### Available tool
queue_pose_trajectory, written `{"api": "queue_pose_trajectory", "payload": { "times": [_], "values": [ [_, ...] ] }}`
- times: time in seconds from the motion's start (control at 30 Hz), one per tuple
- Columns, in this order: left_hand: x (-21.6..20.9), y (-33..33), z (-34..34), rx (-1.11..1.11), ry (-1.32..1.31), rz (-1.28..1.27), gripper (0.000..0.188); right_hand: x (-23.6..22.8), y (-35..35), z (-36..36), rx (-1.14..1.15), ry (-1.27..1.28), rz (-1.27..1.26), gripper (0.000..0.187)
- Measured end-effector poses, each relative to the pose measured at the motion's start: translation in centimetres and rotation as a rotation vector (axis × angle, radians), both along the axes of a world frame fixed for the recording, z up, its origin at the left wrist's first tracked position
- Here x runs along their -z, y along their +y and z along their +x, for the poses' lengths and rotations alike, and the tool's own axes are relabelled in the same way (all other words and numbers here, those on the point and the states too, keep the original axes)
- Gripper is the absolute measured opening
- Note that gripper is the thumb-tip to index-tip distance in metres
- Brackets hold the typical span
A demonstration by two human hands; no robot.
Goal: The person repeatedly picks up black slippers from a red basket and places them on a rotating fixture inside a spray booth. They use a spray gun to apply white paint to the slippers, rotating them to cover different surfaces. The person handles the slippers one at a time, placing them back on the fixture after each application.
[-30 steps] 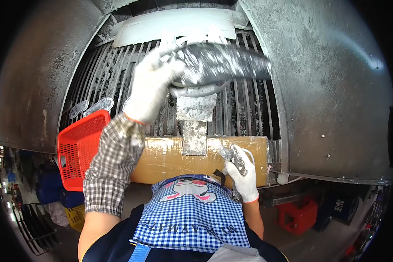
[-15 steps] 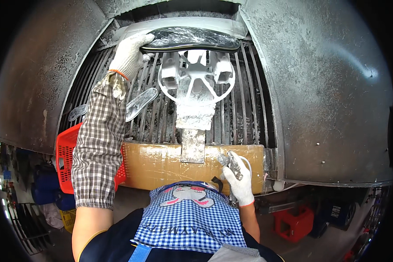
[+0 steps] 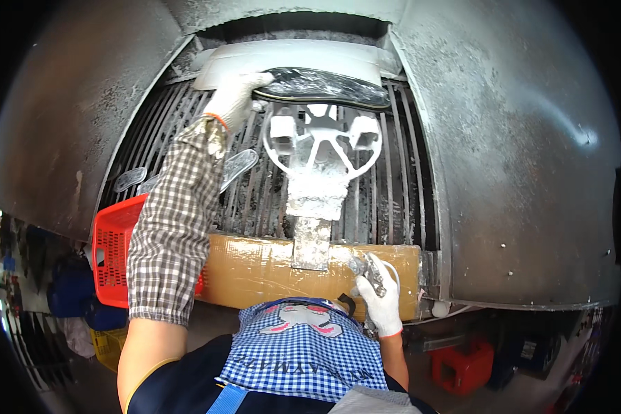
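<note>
My left hand (image 3: 233, 100), in a white glove, reaches far forward and grips the left end of a dark flat sole-shaped piece (image 3: 331, 86) lying on a white tray (image 3: 290, 58) at the back of the booth. Below it stands a white-coated round spoked holder (image 3: 322, 141) on a crusted post. My right hand (image 3: 381, 293), also gloved, is closed around a small metal spray gun (image 3: 366, 269) near the cardboard-wrapped front ledge (image 3: 255, 276).
A slatted metal grate (image 3: 393, 186) fills the booth floor, with two pale sole-shaped pieces (image 3: 238, 168) lying on its left part. A red plastic basket (image 3: 114, 255) hangs at the left. Curved grey metal walls (image 3: 517, 138) enclose both sides. A red container (image 3: 462, 366) sits low at the right.
My left hand carried the dark piece up from the spoked holder to the white tray at the back. The holder now stands bare. My right hand has stayed at the ledge.
</note>
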State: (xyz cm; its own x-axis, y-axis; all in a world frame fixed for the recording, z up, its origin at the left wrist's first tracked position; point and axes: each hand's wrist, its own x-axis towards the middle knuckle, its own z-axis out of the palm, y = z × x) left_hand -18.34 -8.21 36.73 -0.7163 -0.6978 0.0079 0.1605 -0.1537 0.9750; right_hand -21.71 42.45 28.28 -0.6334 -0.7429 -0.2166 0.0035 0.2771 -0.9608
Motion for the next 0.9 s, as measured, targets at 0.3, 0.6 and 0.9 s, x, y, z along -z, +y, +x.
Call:
{"api": "queue_pose_trajectory", "payload": {
  "times": [0.3, 0.6, 0.9],
  "values": [
    [-0.7, 1.2, 0.3, -0.168, -0.143, -0.085, 0.031, 2.1, 0.1, -0.2, 0.076, -0.062, -0.091, 0.059],
    [0.3, 2.2, 1.6, -0.181, -0.178, -0.072, 0.032, 0.7, 0.0, -0.3, 0.04, -0.118, -0.053, 0.062],
    [9.4, 10.1, 6.9, -0.416, 0.062, 0.505, 0.022, -0.4, -0.3, -2.0, 0.158, -0.058, -0.171, 0.059]
  ]
}}
